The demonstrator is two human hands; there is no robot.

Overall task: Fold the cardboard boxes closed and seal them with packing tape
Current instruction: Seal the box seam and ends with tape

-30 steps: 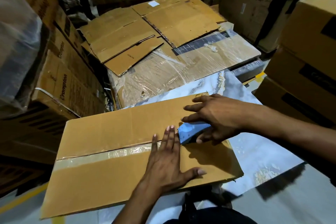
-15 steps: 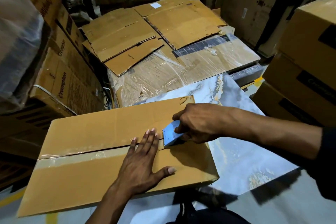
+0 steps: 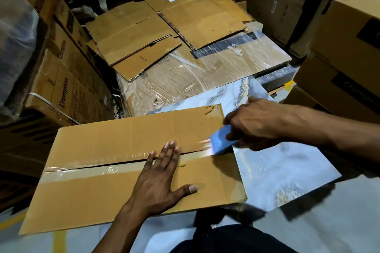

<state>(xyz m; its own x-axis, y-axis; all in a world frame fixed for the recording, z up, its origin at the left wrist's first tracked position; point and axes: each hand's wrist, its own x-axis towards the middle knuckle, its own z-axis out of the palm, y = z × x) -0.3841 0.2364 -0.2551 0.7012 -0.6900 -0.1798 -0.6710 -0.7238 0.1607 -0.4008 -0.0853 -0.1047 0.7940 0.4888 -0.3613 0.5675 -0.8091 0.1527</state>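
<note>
your left hand presses spread fingers flat on the box seam, steadying it while your right hand grips the blue tape dispenser at the seam's right edge.

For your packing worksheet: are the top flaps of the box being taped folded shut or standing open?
Folded shut: both flaps of the box lie flat, tape covering their seam.

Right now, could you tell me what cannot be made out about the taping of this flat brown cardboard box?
Head view only:
- Blue tape dispenser: motion-blurred, half covered by the right hand; its roll is hidden.
- Clear tape strip beneath the left hand: covered by the fingers.
- Flat brown cardboard box: underside and contents hidden.
</note>
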